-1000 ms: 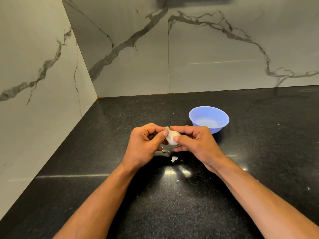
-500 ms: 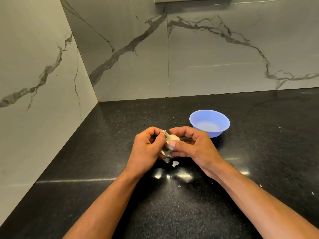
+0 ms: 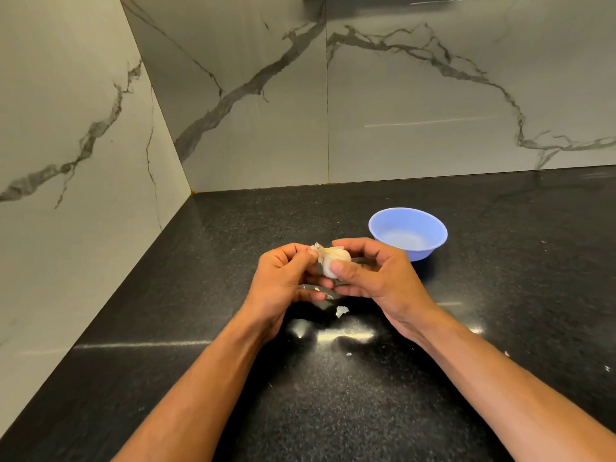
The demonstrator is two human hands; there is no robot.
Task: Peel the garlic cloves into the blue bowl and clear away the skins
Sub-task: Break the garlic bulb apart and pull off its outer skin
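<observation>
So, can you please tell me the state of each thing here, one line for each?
Garlic bulb: held above the counter, skin partly pulled away.
Left hand: pinches the loose skin.
Right hand: grips the bulb.
Blue bowl: upright, empty.
Skin scraps: lying on the counter.

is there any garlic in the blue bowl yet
No, the bowl looks empty inside; the garlic is held between both hands above the counter.

Kitchen: black countertop (image 3: 333, 411), marble backsplash (image 3: 433, 95)
</observation>
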